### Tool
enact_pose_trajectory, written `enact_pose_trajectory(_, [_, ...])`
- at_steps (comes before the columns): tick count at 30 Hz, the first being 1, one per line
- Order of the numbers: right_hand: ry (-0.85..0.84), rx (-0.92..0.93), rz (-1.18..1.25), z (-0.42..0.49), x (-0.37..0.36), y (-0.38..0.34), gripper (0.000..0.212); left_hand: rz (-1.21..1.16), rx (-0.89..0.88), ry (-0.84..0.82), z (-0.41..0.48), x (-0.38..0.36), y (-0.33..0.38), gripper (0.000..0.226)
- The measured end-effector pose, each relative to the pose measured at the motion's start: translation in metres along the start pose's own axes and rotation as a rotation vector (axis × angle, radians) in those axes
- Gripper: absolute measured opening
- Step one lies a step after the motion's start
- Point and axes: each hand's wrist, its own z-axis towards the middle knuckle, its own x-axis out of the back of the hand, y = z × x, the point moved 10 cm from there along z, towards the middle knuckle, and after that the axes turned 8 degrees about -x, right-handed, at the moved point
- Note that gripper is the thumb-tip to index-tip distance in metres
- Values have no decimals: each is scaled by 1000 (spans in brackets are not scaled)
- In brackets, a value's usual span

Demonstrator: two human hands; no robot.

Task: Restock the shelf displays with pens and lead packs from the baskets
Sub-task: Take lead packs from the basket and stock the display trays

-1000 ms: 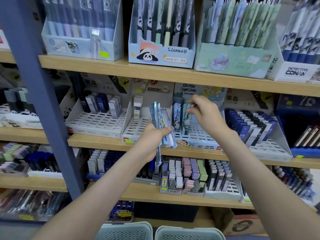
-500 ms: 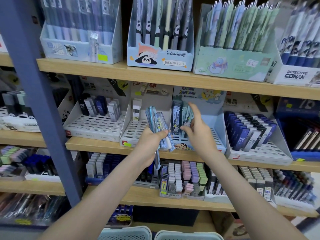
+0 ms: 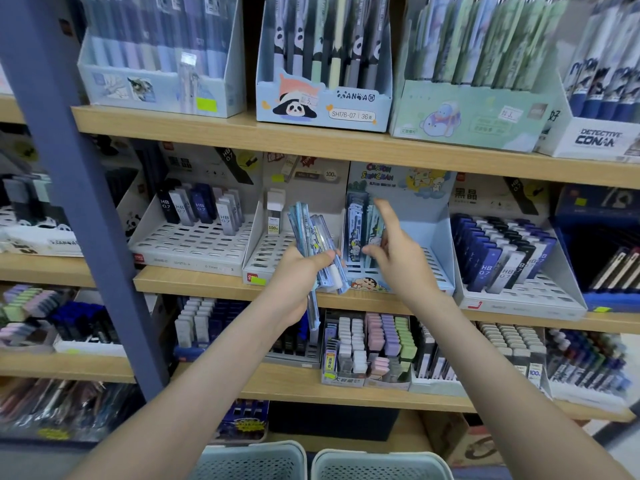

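Middle shelf (image 3: 214, 282): the cartoon display tray (image 3: 440, 237) holds lead packs (image 3: 356, 220) upright at its left wall. Left hand (image 3: 298, 275) grips a fanned spare bundle (image 3: 306, 230) just left of the tray. Right hand (image 3: 398, 261), fingers loose and empty, hovers at the seated packs. Draw one pack at a time; seat it upright in the adjacent free slot.

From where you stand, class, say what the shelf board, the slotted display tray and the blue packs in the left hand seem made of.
Shelf board: wood or wood-look laminate, matt; pale grain shows on its front edge.
Slotted display tray: probably moulded plastic, white and matt; rows of even slots.
Blue packs, gripped by the left hand: apparently clear glossy plastic; glints and see-through edges.
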Motion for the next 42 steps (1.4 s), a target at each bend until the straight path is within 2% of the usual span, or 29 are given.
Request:
enact_pose_trajectory(3, [-24, 17, -30, 0, -3, -4, 71, -17, -5, -3, 0, 0, 1, 25])
enact_pose_trajectory(7, [67, -96, 149, 3, 11, 12, 72, -22, 0, -6, 0, -2, -1, 21])
enact_pose_trajectory(11, [119, -169, 228, 1, 14, 25, 76, -12, 4, -4, 3, -4, -5, 29])
enact_pose_trajectory(19, [-18, 10, -55, 2, -2, 0, 72, -28, 0, -8, 5, -5, -9, 31])
enact_pose_trajectory(27, [-64, -34, -89, -1, -9, 11, 75, -31, -1, -7, 2, -2, -8, 32])
enact_pose_trajectory(33, [-22, -1, -98, -7, -8, 13, 61, -35, 13, 26, 3, 8, -9, 28])
enact_pose_trajectory(35, [18, 20, -222, -7, -4, 9, 62, -54, 18, 16, 2, 7, -9, 26])
enact_pose_trajectory(37, [145, 92, -384, -11, 7, -4, 62, -86, 25, -4, -2, 3, -9, 24])
enact_pose_trajectory(39, [173, 126, -246, -23, 15, -23, 64, -104, 39, -19, -6, 2, -9, 26])
enact_pose_trajectory(42, [-106, 36, 135, -41, -6, -39, 60, -128, 51, -43, -12, 2, -6, 25])
